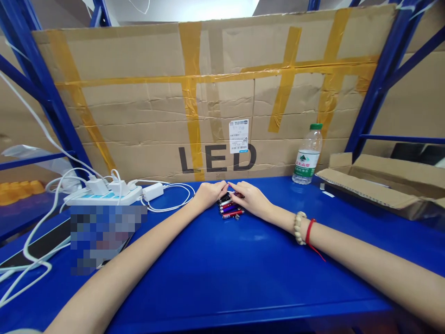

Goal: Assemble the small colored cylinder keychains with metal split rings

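Close to the cardboard, my left hand (210, 195) and my right hand (253, 198) meet over a pile of small tubes. Between their fingertips shows a thin purple metal tube (230, 186), with the fingers of both hands closed at its ends. Beneath the hands lie several slim, pen-like metal tubes in black, silver, red and blue. The nearest is a red tube (232, 214) with a small metal clip at its right end. My fingers hide part of the pile.
The blue shelf (229, 269) carries a white power strip (104, 195) with plugs and cables at left, beside a phone-like dark slab (38, 243) and a blurred patch. To the right stand a water bottle (307, 155) and an open carton (375, 188). A large cardboard sheet (146, 120) closes the back.
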The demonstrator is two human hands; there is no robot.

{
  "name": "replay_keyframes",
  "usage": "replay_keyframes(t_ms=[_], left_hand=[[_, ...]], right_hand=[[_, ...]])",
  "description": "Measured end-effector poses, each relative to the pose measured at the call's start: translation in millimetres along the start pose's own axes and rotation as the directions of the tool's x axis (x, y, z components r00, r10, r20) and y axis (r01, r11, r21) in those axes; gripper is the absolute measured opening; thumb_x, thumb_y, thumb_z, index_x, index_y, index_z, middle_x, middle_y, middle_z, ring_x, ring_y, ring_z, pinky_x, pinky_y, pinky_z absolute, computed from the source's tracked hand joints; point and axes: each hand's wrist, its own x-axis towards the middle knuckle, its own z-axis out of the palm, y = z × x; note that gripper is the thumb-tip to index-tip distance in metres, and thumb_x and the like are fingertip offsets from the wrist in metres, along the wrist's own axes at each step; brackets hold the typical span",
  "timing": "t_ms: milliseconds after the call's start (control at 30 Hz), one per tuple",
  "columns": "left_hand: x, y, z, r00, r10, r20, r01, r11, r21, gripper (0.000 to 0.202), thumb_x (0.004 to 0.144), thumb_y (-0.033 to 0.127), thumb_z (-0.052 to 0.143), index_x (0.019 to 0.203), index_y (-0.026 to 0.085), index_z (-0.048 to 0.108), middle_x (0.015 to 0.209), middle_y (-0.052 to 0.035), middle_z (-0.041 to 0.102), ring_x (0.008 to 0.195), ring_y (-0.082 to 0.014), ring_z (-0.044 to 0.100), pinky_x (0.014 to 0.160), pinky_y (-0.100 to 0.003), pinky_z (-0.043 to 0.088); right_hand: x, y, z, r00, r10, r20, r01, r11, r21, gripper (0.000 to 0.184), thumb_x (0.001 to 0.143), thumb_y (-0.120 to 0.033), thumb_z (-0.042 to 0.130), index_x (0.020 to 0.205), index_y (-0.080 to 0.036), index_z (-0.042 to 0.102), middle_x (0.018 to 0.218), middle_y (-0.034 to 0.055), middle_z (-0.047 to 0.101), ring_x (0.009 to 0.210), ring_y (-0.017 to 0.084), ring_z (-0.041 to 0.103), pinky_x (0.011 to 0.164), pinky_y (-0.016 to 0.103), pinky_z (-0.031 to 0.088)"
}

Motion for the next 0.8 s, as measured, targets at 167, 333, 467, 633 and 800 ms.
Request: replay_keyframes(t_ms=[167, 333, 467, 633, 800], left_hand=[[-0.6, -0.4, -2.4, 0.999, 0.040, 0.010, -0.040, 0.999, -0.026, 0.043, 0.091, 0.033, 0.021, 0.071, 0.016, 0.055, 0.055, -0.0026, 0.059, 0.045, -0.0101, 0.052, 0.043, -0.021, 0.028], [-0.8, 1.8, -3.5, 0.998, 0.054, 0.045, -0.052, 0.998, -0.045, 0.041, 0.091, 0.032, 0.021, 0.072, 0.016, 0.054, 0.054, -0.0018, 0.057, 0.045, -0.0097, 0.050, 0.046, -0.020, 0.032], [-0.9, 3.0, -4.7, 0.998, 0.052, 0.046, -0.051, 0.998, -0.028, 0.042, 0.092, 0.033, 0.021, 0.072, 0.017, 0.054, 0.054, -0.0017, 0.058, 0.044, -0.0100, 0.051, 0.045, -0.020, 0.032], [0.5, 3.0, -9.6, 0.998, -0.017, 0.064, 0.022, 0.997, -0.079, 0.039, 0.092, 0.036, 0.022, 0.080, 0.017, 0.054, 0.062, -0.0015, 0.064, 0.051, -0.0103, 0.057, 0.047, -0.019, 0.033], [4.1, 4.7, -10.6, 0.987, -0.045, 0.154, 0.059, 0.995, -0.084, 0.032, 0.092, 0.038, 0.027, 0.097, 0.019, 0.052, 0.070, -0.0016, 0.066, 0.058, -0.0132, 0.061, 0.050, -0.020, 0.035]], right_hand=[[0.2, -2.9, -2.6, 1.000, -0.010, 0.026, 0.011, 0.999, -0.031, 0.019, 0.086, -0.027, 0.043, 0.087, -0.016, 0.058, 0.069, 0.0035, 0.054, 0.064, 0.015, 0.046, 0.059, 0.026, 0.037], [-0.6, -2.5, -4.9, 0.999, -0.035, 0.003, 0.036, 0.998, -0.051, 0.019, 0.085, -0.024, 0.042, 0.074, -0.017, 0.055, 0.065, 0.0028, 0.052, 0.062, 0.014, 0.044, 0.058, 0.026, 0.035], [-0.2, -4.0, -6.1, 0.998, -0.042, -0.043, 0.041, 0.999, -0.028, 0.021, 0.086, -0.022, 0.040, 0.071, -0.018, 0.054, 0.063, 0.0025, 0.051, 0.062, 0.014, 0.043, 0.059, 0.026, 0.035], [2.7, -3.5, -2.2, 0.995, 0.054, -0.082, -0.048, 0.996, 0.073, 0.017, 0.086, -0.021, 0.041, 0.080, -0.017, 0.057, 0.066, 0.0025, 0.053, 0.064, 0.014, 0.046, 0.060, 0.025, 0.036], [2.9, 9.1, 3.3, 0.983, 0.143, -0.112, -0.128, 0.982, 0.137, 0.021, 0.089, -0.025, 0.038, 0.095, -0.017, 0.057, 0.070, 0.0032, 0.056, 0.069, 0.015, 0.049, 0.064, 0.026, 0.038]])
